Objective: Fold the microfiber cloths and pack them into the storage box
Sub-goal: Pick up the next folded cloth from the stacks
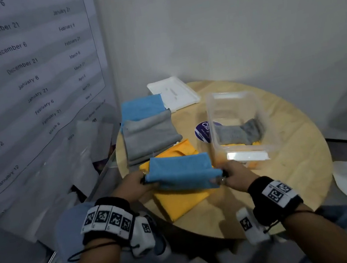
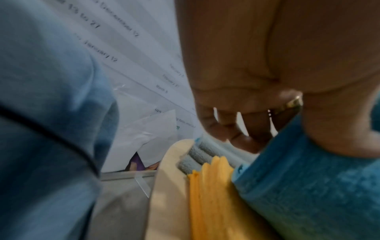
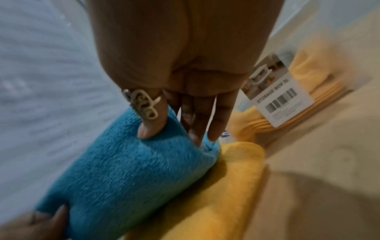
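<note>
A folded blue cloth [image 1: 181,171] is held just above a yellow cloth [image 1: 179,205] on the round wooden table [image 1: 286,159]. My left hand [image 1: 135,185] pinches its left end and my right hand [image 1: 229,174] pinches its right end. In the right wrist view the thumb and fingers grip the blue cloth [image 3: 133,170] over the yellow cloth [image 3: 222,186]. In the left wrist view the thumb presses on the blue cloth [image 2: 318,186]. The clear storage box [image 1: 238,125] stands to the right and holds a grey cloth [image 1: 236,132] on yellow ones.
Flat grey cloths [image 1: 150,135] and another blue cloth [image 1: 141,108] lie at the table's back left. The white box lid [image 1: 173,93] rests behind them. A round blue sticker [image 1: 202,132] sits beside the box. A wall poster [image 1: 22,75] hangs on the left.
</note>
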### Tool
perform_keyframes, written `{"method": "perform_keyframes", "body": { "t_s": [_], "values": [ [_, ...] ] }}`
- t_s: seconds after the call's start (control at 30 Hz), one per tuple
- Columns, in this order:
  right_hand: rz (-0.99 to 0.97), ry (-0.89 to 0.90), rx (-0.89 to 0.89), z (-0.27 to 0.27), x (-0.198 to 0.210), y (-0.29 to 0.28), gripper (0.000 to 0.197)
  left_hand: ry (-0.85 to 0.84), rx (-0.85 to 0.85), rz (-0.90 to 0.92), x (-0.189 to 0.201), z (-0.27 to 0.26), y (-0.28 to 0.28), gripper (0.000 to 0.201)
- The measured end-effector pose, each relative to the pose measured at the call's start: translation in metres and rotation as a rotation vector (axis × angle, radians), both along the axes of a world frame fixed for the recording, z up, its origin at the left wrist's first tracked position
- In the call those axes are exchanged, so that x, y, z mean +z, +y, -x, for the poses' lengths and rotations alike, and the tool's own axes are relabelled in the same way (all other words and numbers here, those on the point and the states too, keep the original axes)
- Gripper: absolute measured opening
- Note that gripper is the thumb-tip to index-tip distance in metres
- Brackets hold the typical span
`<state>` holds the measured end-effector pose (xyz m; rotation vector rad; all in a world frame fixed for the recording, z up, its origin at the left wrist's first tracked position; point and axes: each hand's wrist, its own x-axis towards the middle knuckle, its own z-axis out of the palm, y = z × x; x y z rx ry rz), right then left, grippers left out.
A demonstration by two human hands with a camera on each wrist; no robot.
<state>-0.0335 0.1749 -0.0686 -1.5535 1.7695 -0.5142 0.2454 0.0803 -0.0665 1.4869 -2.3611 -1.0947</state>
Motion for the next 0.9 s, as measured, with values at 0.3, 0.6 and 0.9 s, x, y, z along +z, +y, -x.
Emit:
{"method": "perform_keyframes", "body": {
  "t_s": [0.3,0.6,0.9],
  "values": [
    [-0.003,0.077,-0.316,-0.022,-0.008,-0.051,0.035,0.206,0.325,-0.021,0.005,0.041,-0.027,0.032],
    [0.182,0.452,-0.212,-0.03,0.01,-0.042,0.03,-0.154,0.076,0.437,-0.02,0.082,-0.028,0.03],
    [0.035,0.699,-0.089,0.035,0.017,-0.029,0.032,-0.546,-0.168,0.383,-0.016,0.102,-0.043,0.042]
  ]
}}
